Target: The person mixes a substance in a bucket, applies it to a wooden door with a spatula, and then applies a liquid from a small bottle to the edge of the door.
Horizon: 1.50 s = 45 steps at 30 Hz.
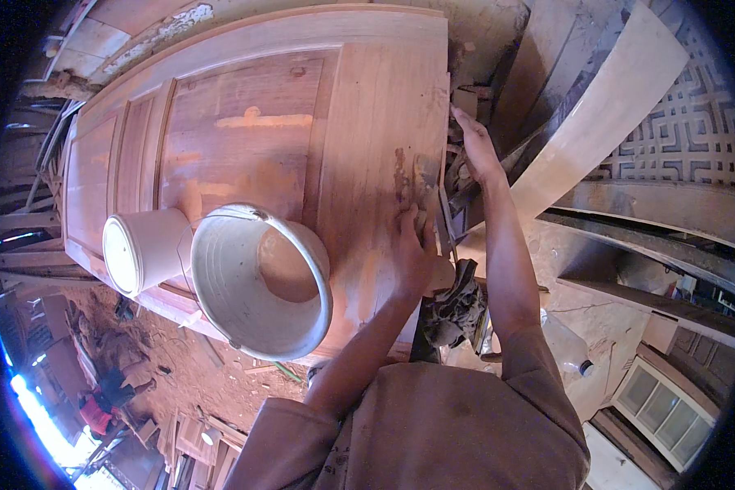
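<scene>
A panelled wooden door [376, 106] lies flat before me, with orange-brown filler smears on its panels. My left hand [412, 249] rests on its right end, just below some dark stains. The fingers of that hand are bent and drawn together. Whatever they hold, if anything, is hidden. Beyond the door's right edge is my right hand [478, 147], its fingers stretched out alongside the edge and nothing seen in them. On the door stand a large pale bucket [220, 278], tilted in view with brown residue inside, and a smaller white bucket [151, 249].
A long pale board [604, 106] leans on the right, near patterned lattice blocks [678, 122]. Crumpled dark cloth [453, 314] sits close to my body. A clear plastic bottle [565, 343] lies at lower right, near a paned window frame [665, 408]. Wood scraps litter the lower left.
</scene>
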Tool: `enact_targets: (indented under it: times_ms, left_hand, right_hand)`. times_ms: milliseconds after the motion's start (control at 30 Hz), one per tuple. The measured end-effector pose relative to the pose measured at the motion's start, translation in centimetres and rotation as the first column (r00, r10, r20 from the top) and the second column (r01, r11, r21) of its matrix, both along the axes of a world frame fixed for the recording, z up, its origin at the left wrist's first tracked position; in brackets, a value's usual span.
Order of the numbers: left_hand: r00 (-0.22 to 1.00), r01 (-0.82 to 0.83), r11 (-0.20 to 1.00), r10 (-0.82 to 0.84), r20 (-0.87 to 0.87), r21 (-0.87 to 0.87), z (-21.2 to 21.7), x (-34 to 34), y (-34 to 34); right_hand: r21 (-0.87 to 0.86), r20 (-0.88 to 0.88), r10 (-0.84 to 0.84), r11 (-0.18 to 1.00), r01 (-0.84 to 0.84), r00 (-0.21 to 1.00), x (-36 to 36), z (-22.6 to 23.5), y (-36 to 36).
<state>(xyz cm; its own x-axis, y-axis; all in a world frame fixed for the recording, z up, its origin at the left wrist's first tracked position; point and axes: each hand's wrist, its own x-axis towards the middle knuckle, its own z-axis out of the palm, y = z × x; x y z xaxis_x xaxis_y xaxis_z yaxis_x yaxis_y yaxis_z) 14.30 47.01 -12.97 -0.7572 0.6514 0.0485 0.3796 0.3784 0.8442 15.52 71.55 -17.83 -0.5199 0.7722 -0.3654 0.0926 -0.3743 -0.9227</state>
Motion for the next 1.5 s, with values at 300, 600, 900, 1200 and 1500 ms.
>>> enact_targets:
  times_ms: [300,600,900,1200,1500]
  left_hand:
    - [0.997,0.050,0.999,-0.050,-0.058,0.000,-0.1,-2.0,3.1]
    - [0.997,0.046,0.996,-0.041,-0.068,0.071,0.5,-3.6,5.8]
    - [0.996,0.049,0.998,-0.046,-0.071,0.043,0.4,-4.6,8.8]
    - [0.983,0.063,0.995,-0.049,-0.176,0.072,-0.5,-6.9,12.9]
    - [0.987,0.035,0.995,-0.019,-0.162,0.095,-0.5,-8.9,17.0]
  right_hand:
    - [-0.097,0.015,-0.013,0.995,0.014,1.000,0.1,0.7,-0.1]
    - [0.000,0.082,0.001,1.000,-0.001,0.997,0.5,-0.4,0.5]
    - [-0.007,0.055,-0.013,1.000,0.014,0.998,0.3,0.4,0.0]
    - [-0.011,0.077,-0.019,1.000,0.019,0.997,0.0,1.0,-0.2]
    - [-0.062,0.079,-0.033,0.997,0.038,0.996,0.1,2.2,-0.7]
